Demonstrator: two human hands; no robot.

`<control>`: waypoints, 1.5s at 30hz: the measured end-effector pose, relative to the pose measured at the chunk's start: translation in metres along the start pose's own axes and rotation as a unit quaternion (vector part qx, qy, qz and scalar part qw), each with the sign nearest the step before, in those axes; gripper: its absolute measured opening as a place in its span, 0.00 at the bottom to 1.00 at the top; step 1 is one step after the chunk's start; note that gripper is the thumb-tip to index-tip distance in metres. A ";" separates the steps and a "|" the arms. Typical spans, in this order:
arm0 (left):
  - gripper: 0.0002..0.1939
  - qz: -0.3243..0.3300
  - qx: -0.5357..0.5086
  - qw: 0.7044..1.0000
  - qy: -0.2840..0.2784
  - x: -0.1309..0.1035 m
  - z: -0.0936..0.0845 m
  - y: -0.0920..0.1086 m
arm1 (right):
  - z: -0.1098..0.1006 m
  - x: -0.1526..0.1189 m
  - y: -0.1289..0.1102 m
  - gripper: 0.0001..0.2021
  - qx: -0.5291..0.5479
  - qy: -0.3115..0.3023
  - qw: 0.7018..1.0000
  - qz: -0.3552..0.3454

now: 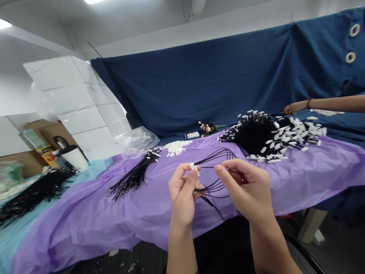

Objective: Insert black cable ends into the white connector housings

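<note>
My left hand (181,195) pinches a small white plastic piece (194,167) between thumb and forefinger. Several thin black cords (218,153) curve from this hand over to my right hand (251,186), and some loose ends hang below. The right fingers are closed on the cords, with one strand stretched straight towards the white piece. Both hands are raised above the front part of a purple cloth (93,218). Beyond them to the right is a big heap of black cords (255,136) with white ends. A smaller bundle of black cords (131,176) lies to the left.
Loose white pieces (175,147) are piled behind the hands. Another person's hand (292,108) reaches in from the right behind the heap. More black cords (33,194), a white cup (74,157) and stacked white boxes (69,100) are at left. Blue cloth (196,84) hangs behind.
</note>
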State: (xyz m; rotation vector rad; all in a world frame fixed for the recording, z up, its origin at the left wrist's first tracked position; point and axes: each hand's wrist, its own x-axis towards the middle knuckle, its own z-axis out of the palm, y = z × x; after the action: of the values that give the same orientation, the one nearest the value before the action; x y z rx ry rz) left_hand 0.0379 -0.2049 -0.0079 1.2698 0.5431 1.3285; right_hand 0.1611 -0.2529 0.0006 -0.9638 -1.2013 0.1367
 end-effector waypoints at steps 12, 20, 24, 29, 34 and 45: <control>0.09 0.014 -0.020 1.000 -0.015 -0.003 -0.012 -0.003 | 0.013 -0.008 -0.002 0.06 0.005 -0.010 0.999 0.050; 0.09 0.014 -0.022 0.999 -0.020 -0.005 -0.020 -0.006 | 0.020 -0.010 -0.002 0.07 -0.013 -0.009 0.999 0.042; 0.11 0.012 -0.005 1.000 -0.018 -0.003 -0.024 -0.009 | 0.020 -0.011 0.000 0.07 -0.012 -0.017 0.999 0.041; 0.12 0.015 0.066 0.997 -0.032 -0.003 -0.028 -0.009 | 0.017 -0.010 -0.001 0.06 -0.019 -0.020 0.999 0.031; 0.12 0.027 0.109 0.993 -0.043 -0.004 -0.026 -0.008 | 0.016 -0.007 0.003 0.02 -0.064 -0.048 0.995 -0.057; 0.12 0.016 0.058 0.997 -0.057 0.000 -0.024 -0.012 | 0.020 0.003 0.007 0.04 -0.039 -0.082 0.987 -0.134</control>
State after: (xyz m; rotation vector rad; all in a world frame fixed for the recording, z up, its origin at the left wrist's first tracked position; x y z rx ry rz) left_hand 0.0215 -0.1934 -0.0261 1.4450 0.5276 1.2580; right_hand 0.1487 -0.2361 -0.0015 -0.8611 -1.4856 -0.0476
